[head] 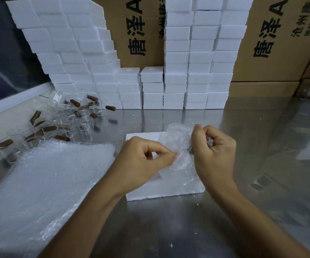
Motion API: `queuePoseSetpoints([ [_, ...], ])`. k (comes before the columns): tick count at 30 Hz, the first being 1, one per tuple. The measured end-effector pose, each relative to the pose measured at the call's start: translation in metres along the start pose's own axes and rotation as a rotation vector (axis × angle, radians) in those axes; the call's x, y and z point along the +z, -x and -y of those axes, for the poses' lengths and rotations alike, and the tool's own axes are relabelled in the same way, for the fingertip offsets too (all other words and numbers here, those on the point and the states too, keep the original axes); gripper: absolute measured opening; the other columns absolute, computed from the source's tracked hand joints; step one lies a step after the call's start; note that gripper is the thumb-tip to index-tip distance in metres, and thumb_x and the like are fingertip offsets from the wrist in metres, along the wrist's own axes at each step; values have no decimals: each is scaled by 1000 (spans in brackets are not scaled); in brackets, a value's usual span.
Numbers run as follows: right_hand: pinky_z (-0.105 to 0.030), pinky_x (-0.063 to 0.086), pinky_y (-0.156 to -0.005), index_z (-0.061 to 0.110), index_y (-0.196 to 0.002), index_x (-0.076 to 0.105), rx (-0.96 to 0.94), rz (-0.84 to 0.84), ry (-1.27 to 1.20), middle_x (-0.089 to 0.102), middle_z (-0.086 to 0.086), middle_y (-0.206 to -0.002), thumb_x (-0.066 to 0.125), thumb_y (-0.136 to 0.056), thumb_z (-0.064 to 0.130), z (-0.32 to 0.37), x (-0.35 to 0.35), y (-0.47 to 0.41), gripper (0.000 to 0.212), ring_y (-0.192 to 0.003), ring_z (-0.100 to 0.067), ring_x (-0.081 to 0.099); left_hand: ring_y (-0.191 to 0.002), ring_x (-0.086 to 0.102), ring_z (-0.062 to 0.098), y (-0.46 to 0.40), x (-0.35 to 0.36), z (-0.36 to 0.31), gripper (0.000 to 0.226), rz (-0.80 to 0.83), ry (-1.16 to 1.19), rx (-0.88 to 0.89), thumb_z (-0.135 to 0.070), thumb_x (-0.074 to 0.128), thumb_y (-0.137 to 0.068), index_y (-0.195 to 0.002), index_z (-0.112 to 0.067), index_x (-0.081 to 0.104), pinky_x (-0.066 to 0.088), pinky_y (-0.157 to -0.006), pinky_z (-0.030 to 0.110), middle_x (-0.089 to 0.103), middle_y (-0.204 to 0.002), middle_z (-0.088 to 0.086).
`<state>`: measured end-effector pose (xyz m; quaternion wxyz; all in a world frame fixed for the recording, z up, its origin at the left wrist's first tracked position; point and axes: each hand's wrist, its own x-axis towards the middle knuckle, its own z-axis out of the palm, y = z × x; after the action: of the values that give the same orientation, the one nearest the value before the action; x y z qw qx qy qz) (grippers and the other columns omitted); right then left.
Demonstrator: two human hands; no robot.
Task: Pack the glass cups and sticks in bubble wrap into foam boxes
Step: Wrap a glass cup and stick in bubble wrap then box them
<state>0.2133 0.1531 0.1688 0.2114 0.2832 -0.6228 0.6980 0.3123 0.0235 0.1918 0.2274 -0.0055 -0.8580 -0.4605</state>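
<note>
Bubble wrap (pixel 176 155) pinched by both hands over foam box (pixel 165 190).

Foam boxes (pixel 176 79) stacked along the table's far edge: plain white. Cartons (pixel 273 38) behind: tan, black printed characters. Table (pixel 262 164): silver-grey, reflective. Glass cups (pixel 79 116) at left edge: clear; sticks (pixel 75 102) dark brown. Bubble wrap sheets (pixel 48 183) at near-left corner: translucent white, dotted bubble pattern.

Stainless steel tabletop (pixel 253 183), shiny, with small white crumbs (pixel 137 116) scattered on it. Brown cardboard cartons (pixel 273 53) with black printed characters stacked along the back. Dark panel (pixel 3 58) with a white frame at far left behind the tabletop.
</note>
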Motion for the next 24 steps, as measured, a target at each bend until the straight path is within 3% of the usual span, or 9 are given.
queuePoseSetpoints([
  [4,-35,36,-47,-5,-55,43,-59,-2,33,47,-17,-48,54,-93,16,9,4,7,45,-46,-26,43,-51,27,14,1,-3,1,49,184,-143,7,-22,62,-93,-47,-37,53,27,-51,23,48,-50,-3],
  [6,-43,34,-49,-6,-56,41,-67,-22,60,44,-22,-49,53,-93,17,10,4,7,45,-48,-34,41,-52,28,12,3,-4,-4,45,250,-170,-10,-34,49,-93,-50,-25,39,27,-54,28,32,-52,-6],
  [9,-44,32,-48,-4,-55,39,-100,-38,82,42,-19,-48,53,-93,20,9,3,7,47,-46,-33,38,-50,32,8,7,-2,-10,51,304,-145,-67,-57,34,-93,-60,-18,33,30,-57,32,33,-51,-9],
  [11,-41,30,-46,-2,-54,37,-109,-37,65,39,-15,-46,52,-91,24,9,3,9,48,-45,-30,36,-51,38,12,9,1,-11,61,293,-308,-13,-71,27,-89,-61,-17,36,34,-57,36,38,-52,-3],
  [14,-39,32,-45,-3,-55,38,-53,-54,42,40,-18,-46,52,-92,24,8,3,6,48,-44,-32,39,-48,43,14,10,8,-11,55,162,-510,128,-69,36,-88,-62,-20,43,29,-52,30,42,-52,-3],
  [17,-20,32,-46,5,-52,39,7,-96,-1,42,2,-43,52,-95,9,4,0,1,45,-41,-8,39,-43,46,-3,11,14,-13,30,3,-334,163,-61,59,-85,-80,-36,44,31,-50,17,55,-65,-17],
  [20,-17,29,-48,18,-51,33,151,-142,-104,35,15,-44,51,-97,10,3,-1,-5,50,-43,-4,33,-45,47,7,10,24,-9,47,-332,-206,197,-63,72,-72,-93,-31,46,31,-46,10,55,-70,-14],
  [22,-24,25,-48,21,-53,27,257,-164,-173,27,14,-48,51,-98,17,3,-1,-7,52,-48,-7,25,-70,58,11,9,32,-8,59,-484,-144,123,-68,73,-64,-105,-34,47,43,-56,14,56,-90,-16],
  [24,-27,25,-47,23,-53,26,325,-139,-221,25,10,-50,53,-100,24,2,-2,-7,54,-50,-10,23,-98,61,7,7,39,-9,67,-427,68,2,-68,74,-60,-116,-45,45,52,-72,16,55,-114,-24],
])
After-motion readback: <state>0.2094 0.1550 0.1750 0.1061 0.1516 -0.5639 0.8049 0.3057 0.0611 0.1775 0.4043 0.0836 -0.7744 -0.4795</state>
